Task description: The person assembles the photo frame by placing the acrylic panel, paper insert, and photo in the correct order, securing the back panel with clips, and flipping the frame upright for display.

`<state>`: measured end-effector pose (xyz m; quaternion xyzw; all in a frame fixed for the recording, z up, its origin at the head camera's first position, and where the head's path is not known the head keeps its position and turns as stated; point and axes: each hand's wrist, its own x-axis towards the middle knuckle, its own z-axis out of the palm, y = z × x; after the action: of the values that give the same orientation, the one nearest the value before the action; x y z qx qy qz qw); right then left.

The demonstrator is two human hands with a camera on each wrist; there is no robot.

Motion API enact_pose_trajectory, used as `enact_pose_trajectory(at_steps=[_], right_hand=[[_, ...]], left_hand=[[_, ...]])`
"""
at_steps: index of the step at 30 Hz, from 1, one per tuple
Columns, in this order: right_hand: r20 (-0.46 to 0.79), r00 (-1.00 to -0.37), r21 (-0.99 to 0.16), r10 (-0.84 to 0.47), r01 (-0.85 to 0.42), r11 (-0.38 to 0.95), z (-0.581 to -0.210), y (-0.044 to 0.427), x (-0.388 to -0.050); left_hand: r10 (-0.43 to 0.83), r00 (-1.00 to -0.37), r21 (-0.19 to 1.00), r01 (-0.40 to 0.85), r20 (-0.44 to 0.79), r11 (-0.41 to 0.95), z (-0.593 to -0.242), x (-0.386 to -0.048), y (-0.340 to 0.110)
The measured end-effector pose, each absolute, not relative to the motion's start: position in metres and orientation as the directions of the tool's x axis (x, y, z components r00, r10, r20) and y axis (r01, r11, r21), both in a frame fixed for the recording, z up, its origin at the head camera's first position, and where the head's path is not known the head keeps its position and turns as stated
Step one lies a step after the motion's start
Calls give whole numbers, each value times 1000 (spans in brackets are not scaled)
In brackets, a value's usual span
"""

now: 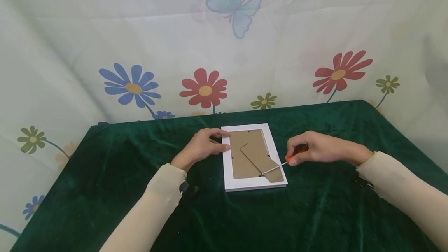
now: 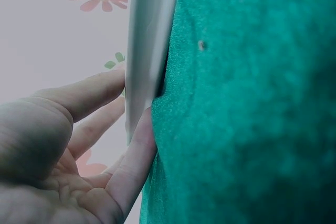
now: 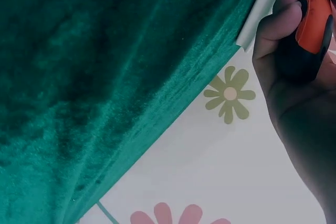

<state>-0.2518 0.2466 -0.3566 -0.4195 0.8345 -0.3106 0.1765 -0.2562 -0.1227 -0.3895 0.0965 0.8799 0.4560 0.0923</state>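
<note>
A white picture frame (image 1: pixel 248 184) lies face down on the green cloth, its brown backing board (image 1: pixel 245 162) uppermost. The stand flap (image 1: pixel 275 175) on the backing slants over the frame's lower right corner. My left hand (image 1: pixel 204 143) holds the frame's left border; in the left wrist view fingers lie on both sides of the frame's edge (image 2: pixel 149 35). My right hand (image 1: pixel 311 149) grips a screwdriver by its orange and black handle (image 3: pixel 315 19). The screwdriver's metal shaft (image 1: pixel 274 169) crosses the flap, its tip at a small dark tab near the backing's lower edge.
Dark green velvet cloth (image 1: pixel 315 213) covers the table. Behind it hangs a pale curtain (image 1: pixel 168 42) printed with flowers and a butterfly. Several small dark tabs sit along the backing's edges.
</note>
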Motion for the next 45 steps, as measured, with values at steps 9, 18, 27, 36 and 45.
enact_pose_trajectory(at_steps=[9, 18, 27, 36, 45], right_hand=[[-56, -583, -691, -810, -563, 453, -359, 247, -253], [-67, -584, -702, -809, -549, 455, -357, 243, -250], [-109, -589, -705, -801, -522, 480, -355, 242, -247], [-147, -602, -684, -785, -511, 520, -352, 241, -245], [-168, -593, -661, -787, -525, 536, -345, 237, -246]], left_hand=[[254, -965, 830, 84, -71, 552, -390, -256, -123], [252, -965, 826, 85, -71, 558, -390, -257, -123], [252, -965, 828, 79, -77, 555, -388, -255, -123], [259, -963, 824, 90, -71, 559, -388, -255, -123], [260, -963, 823, 93, -68, 560, -390, -256, -123]])
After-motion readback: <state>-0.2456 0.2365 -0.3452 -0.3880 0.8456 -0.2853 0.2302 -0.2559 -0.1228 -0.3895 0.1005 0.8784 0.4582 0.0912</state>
